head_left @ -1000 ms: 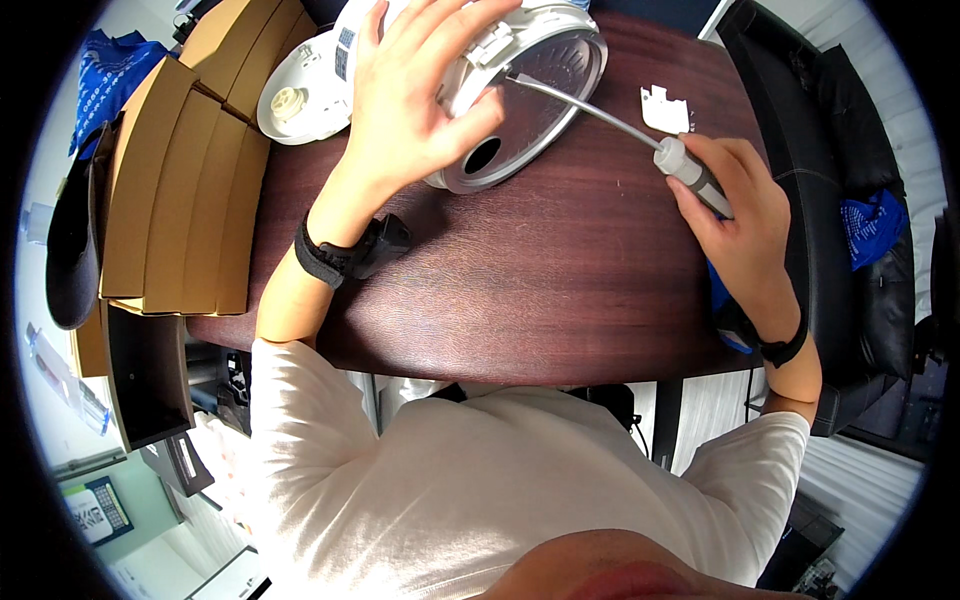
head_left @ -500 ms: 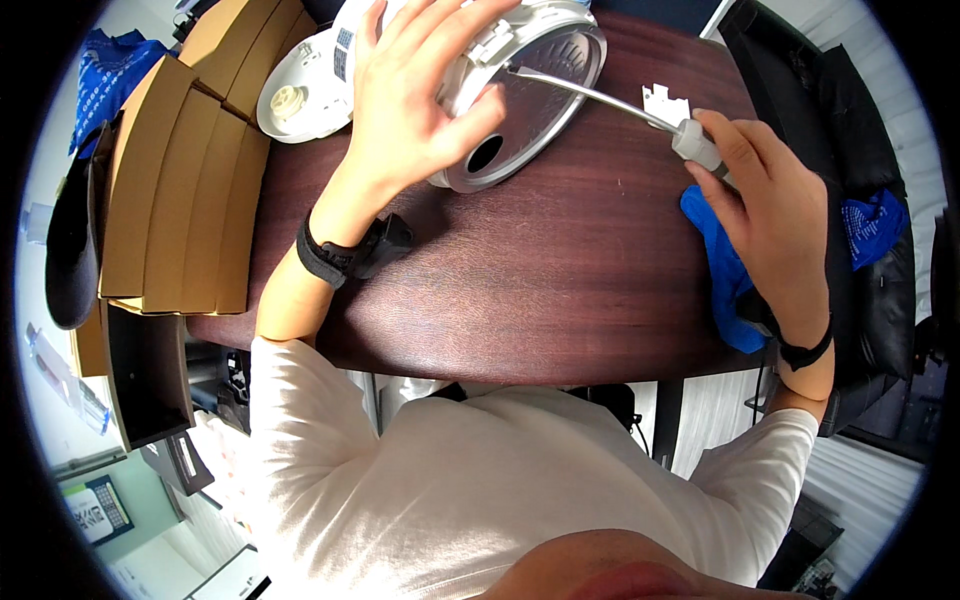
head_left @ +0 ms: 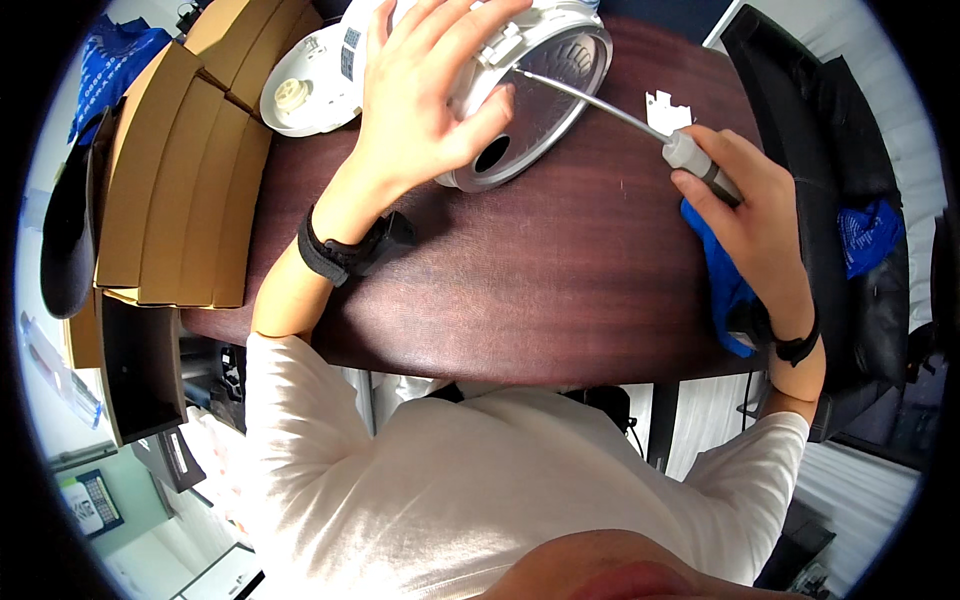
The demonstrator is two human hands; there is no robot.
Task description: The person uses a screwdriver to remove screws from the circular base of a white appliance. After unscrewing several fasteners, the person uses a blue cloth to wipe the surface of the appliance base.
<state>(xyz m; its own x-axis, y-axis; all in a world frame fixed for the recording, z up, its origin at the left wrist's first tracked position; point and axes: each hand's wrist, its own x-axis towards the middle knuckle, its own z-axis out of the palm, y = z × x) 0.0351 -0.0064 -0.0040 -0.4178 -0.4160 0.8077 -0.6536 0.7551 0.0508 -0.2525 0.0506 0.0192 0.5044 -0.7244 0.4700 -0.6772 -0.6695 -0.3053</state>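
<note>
At the far side of the table stands a white round-bodied appliance (head_left: 590, 88), tilted, with a ring-shaped rim around a grey concave inside and a dark round hole. My left hand (head_left: 428, 95) lies over its left side, fingers stretched out and thumb apart. My right hand (head_left: 745, 195) is closed around the pale grey handle of a screwdriver (head_left: 612, 108). The long metal shaft points left, its tip at the rim close to a small white bracket-like part (head_left: 502, 45). Whether the tip sits in a screw is too small to tell.
A white round cover (head_left: 318, 108) with a cream knob lies left of the appliance. A small white plastic piece (head_left: 668, 112) sits beyond the screwdriver handle. Blue cloth (head_left: 725, 285) lies under my right forearm. Cardboard boxes (head_left: 185, 190) line the left; a black sofa (head_left: 850, 150) stands right.
My right hand has shifted left and slightly down, and more of the screwdriver's handle shows. The tip stays at the rim. My left hand keeps its place on the appliance.
</note>
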